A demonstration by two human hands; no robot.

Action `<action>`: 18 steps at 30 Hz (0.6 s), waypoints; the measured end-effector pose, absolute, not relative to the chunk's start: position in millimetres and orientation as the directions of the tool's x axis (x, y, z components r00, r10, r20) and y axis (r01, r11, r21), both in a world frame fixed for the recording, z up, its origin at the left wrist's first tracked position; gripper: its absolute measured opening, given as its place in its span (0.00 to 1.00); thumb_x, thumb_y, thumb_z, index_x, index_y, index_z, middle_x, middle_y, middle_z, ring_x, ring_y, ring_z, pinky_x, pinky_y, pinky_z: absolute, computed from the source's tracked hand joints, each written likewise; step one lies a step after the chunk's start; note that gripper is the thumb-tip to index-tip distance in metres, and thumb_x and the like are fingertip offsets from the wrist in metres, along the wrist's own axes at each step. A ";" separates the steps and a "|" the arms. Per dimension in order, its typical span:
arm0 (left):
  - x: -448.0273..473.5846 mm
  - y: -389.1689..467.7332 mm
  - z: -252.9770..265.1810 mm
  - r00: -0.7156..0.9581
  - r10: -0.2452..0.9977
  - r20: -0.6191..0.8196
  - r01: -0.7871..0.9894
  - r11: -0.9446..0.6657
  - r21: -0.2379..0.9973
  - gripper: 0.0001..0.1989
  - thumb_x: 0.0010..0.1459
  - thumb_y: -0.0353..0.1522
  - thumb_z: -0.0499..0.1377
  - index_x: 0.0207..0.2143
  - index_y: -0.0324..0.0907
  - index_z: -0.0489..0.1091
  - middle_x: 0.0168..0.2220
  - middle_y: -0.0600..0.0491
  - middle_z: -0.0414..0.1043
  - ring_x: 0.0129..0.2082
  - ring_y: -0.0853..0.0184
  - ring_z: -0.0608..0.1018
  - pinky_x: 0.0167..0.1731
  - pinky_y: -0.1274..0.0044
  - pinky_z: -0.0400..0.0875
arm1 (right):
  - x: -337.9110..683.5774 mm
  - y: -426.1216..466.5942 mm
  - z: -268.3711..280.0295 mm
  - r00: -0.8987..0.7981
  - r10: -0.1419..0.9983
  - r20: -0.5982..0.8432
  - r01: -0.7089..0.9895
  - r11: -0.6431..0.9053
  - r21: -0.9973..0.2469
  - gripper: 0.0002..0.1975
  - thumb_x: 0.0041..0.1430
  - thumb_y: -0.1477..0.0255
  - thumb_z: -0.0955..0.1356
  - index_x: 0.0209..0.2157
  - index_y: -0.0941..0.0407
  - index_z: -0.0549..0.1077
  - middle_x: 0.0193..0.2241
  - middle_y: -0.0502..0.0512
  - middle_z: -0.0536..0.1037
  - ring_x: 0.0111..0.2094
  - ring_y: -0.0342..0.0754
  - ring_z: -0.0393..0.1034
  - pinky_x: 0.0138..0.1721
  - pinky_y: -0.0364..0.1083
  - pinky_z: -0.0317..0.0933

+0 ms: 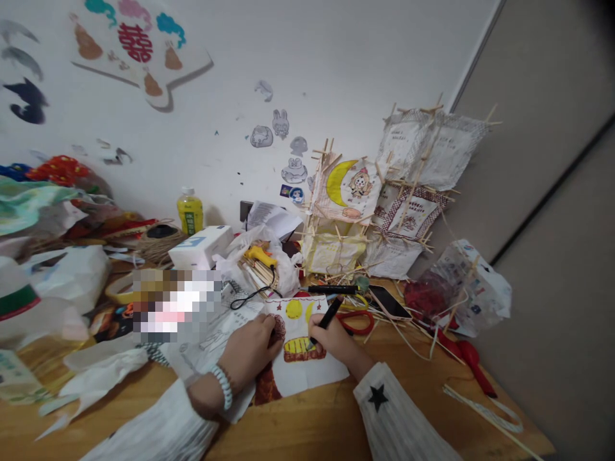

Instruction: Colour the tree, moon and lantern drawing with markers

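Observation:
A drawing on white paper (307, 378) lies on the wooden table, with a yellow moon, a yellow disc, red stars and a yellow and brown shape coloured on it. My right hand (327, 336) is closed around a black marker pen (329, 315), its tip down near the yellow and brown shape. Across the left part of the sheet rests my left hand (252, 346), fingers stretched and pressing the paper. Under and beside that hand are more drawn sheets (202, 358).
Behind the drawing are a plastic bag with a yellow glue gun (261, 255), a second black marker (333, 289), red scissors (356, 322) and a phone (389, 301). A stick-framed paper lantern structure (343, 192) stands at the wall. Bags, twine (161, 243) and a bottle (190, 211) crowd the left.

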State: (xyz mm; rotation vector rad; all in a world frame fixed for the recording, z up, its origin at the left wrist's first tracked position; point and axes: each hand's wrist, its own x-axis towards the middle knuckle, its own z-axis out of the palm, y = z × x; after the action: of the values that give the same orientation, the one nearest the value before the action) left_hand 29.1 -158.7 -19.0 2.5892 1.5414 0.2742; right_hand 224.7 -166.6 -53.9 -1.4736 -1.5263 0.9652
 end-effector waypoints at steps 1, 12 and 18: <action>29.1 -159.0 -18.4 0.468 0.879 0.094 0.859 -0.477 0.187 0.09 0.56 0.36 0.52 0.36 0.41 0.65 0.38 0.48 0.70 0.37 0.63 0.74 0.33 0.75 0.65 | 225.7 -166.5 -52.8 -0.006 0.999 0.042 0.399 0.041 -0.916 0.08 0.44 0.80 0.59 0.17 0.56 0.60 0.10 0.41 0.59 0.12 0.37 0.55 0.14 0.36 0.48; 29.0 -158.1 -20.9 0.470 0.877 0.105 0.855 -0.481 0.192 0.10 0.57 0.38 0.51 0.35 0.41 0.65 0.38 0.48 0.69 0.36 0.62 0.74 0.33 0.74 0.65 | 230.1 -162.0 -51.6 0.050 0.991 0.122 0.454 0.086 -0.887 0.10 0.45 0.81 0.60 0.16 0.55 0.59 0.11 0.41 0.58 0.15 0.39 0.55 0.19 0.38 0.50; 29.1 -157.7 -21.6 0.484 0.868 0.115 0.842 -0.497 0.208 0.10 0.56 0.37 0.51 0.35 0.41 0.65 0.38 0.47 0.69 0.36 0.61 0.74 0.33 0.73 0.65 | 229.9 -162.5 -52.2 0.060 0.993 0.101 0.474 0.061 -0.879 0.10 0.44 0.82 0.60 0.16 0.55 0.59 0.10 0.41 0.58 0.14 0.39 0.55 0.18 0.38 0.48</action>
State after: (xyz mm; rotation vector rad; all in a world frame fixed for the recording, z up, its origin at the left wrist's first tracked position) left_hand 29.1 -157.7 -21.6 2.5976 1.5043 0.3103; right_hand 229.9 -162.5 -52.2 -1.5284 -1.5294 0.8106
